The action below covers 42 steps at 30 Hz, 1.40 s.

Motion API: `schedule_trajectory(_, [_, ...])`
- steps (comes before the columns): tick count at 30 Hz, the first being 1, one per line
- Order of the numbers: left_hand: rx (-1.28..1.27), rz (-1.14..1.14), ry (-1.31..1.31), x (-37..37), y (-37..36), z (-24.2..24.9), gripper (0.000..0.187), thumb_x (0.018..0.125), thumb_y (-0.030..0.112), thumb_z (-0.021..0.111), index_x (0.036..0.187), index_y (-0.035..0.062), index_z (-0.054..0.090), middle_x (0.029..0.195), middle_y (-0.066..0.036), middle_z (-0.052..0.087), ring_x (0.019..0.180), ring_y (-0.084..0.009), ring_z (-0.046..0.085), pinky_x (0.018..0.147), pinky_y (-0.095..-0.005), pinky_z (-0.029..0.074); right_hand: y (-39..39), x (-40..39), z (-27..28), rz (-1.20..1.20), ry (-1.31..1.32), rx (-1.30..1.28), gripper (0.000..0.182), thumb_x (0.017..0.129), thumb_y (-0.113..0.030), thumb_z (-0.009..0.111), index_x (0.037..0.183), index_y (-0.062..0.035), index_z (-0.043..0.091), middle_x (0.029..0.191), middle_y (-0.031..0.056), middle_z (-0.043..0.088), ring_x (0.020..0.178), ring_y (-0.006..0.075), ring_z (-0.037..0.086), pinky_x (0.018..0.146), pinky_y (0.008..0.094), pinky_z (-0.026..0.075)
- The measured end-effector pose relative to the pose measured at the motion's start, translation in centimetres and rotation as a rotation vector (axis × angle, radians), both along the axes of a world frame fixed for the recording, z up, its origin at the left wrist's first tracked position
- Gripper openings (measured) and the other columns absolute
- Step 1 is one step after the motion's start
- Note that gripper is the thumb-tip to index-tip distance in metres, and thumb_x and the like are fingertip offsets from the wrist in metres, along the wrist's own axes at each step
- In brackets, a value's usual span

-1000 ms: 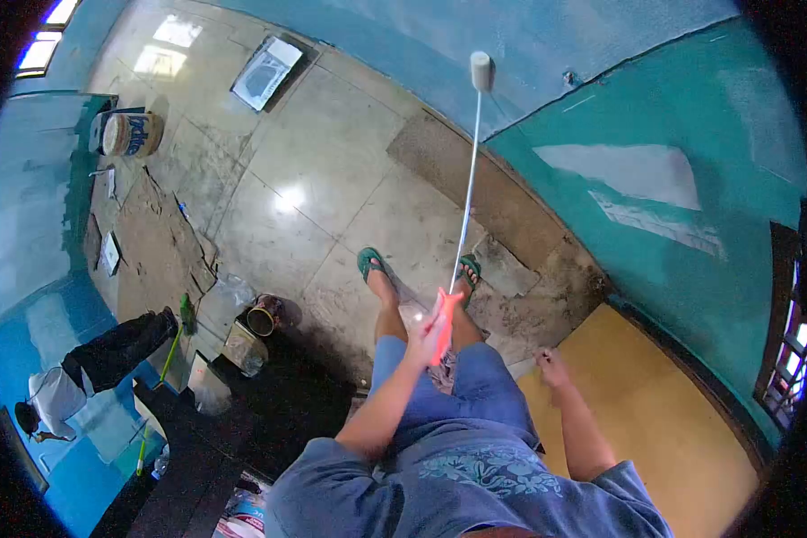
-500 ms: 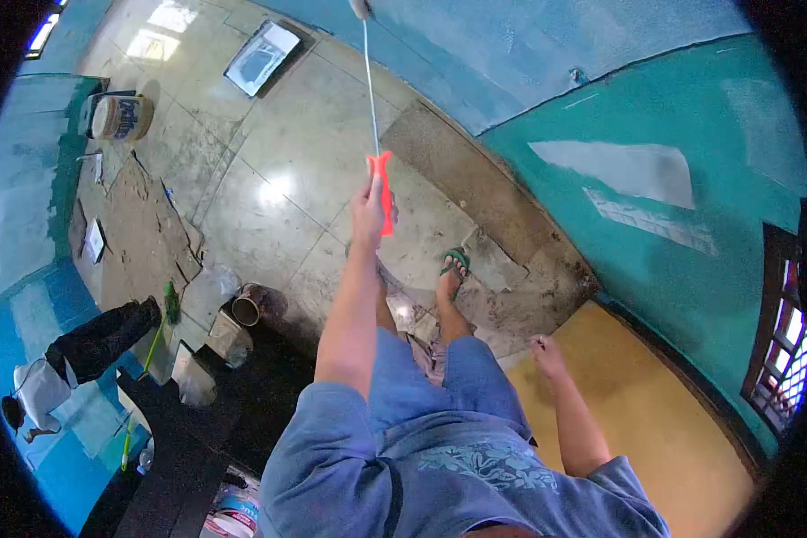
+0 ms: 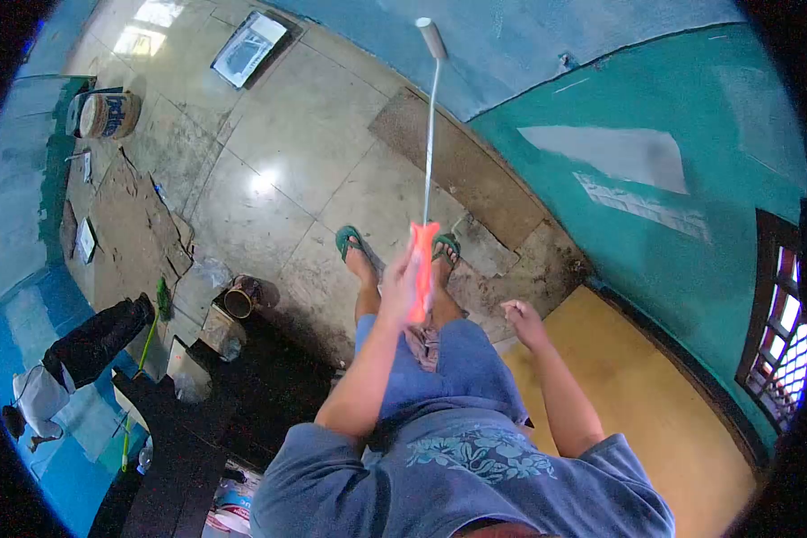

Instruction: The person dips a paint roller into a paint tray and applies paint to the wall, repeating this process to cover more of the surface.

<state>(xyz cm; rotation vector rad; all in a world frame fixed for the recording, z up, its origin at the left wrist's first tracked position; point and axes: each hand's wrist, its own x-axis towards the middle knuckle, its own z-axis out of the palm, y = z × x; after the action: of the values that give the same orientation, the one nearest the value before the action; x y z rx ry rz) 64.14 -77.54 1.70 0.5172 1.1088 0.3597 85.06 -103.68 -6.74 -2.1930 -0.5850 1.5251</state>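
Observation:
My left hand is wrapped round the red-orange handle of a paint roller, out in front of my legs. A long thin metal rod runs up from the handle to a small pale roller head, which is over the blue wall; whether it touches is unclear. My right hand is closed, low at my right side near the yellow-brown board, and what it holds, if anything, is too small to make out.
A paint tray lies on the floor by the wall. Buckets stand at the left, and an open can is beside a black surface. Another person is at the far left, near a green-handled broom.
My left hand has come down and right, closer to my body, with the roller. The roller head now shows fully. My right hand has risen slightly to the left.

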Motion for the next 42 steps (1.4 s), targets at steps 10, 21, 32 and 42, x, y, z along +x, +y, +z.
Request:
schedule_trajectory(10, [-0.196, 0.032, -0.058, 0.3, -3.9, 4.6, 0.031, 0.097, 0.03, 0.046, 0.127, 0.0193, 0.049, 0.06, -0.003, 0.05, 0.038, -0.0134, 0.047, 0.031, -0.0267, 0.038, -5.9, -0.2, -1.9, 0.094, -0.109, -0.001, 0.026, 0.088, -0.025, 0.057, 0.1, -0.0033, 0.065, 0.093, 0.0155, 0.063, 0.089, 0.0277, 0.06, 0.079, 0.0349, 0.046])
schedule_trajectory(21, [-0.095, 0.15, -0.125, 3.3, 9.2, -5.6, 0.036, 0.095, 0.041, 0.048, 0.114, 0.0106, 0.049, 0.065, -0.005, 0.052, 0.042, -0.012, 0.046, 0.039, -0.0262, 0.038, -9.9, 1.8, -2.3, -0.052, -0.057, -0.149, 0.02, 0.092, -0.024, 0.053, 0.094, -0.0067, 0.062, 0.074, -0.0022, 0.052, 0.069, 0.0083, 0.047, 0.061, 0.0252, 0.041])
schedule_trajectory(32, [-0.204, 0.039, -0.07, 1.0, -4.7, 7.3, 0.042, 0.095, 0.039, 0.049, 0.133, 0.022, 0.045, 0.061, -0.002, 0.051, 0.041, -0.0124, 0.048, 0.033, -0.0257, 0.039, -9.1, 0.6, -3.8, 0.038, -0.155, 0.011, 0.019, 0.09, -0.022, 0.054, 0.087, -0.0052, 0.061, 0.072, -0.0005, 0.05, 0.067, 0.0106, 0.047, 0.06, 0.028, 0.041])
schedule_trajectory(42, [-0.155, 0.141, -0.237, 4.6, 8.9, -8.5, 0.035, 0.094, 0.041, 0.048, 0.116, 0.015, 0.052, 0.059, -0.003, 0.05, 0.041, -0.0127, 0.047, 0.038, -0.0249, 0.039, -8.8, 1.1, -4.7, -0.021, -0.156, -0.079, 0.022, 0.09, -0.024, 0.053, 0.08, -0.0042, 0.058, 0.069, 0.001, 0.052, 0.064, 0.013, 0.046, 0.058, 0.03, 0.039])
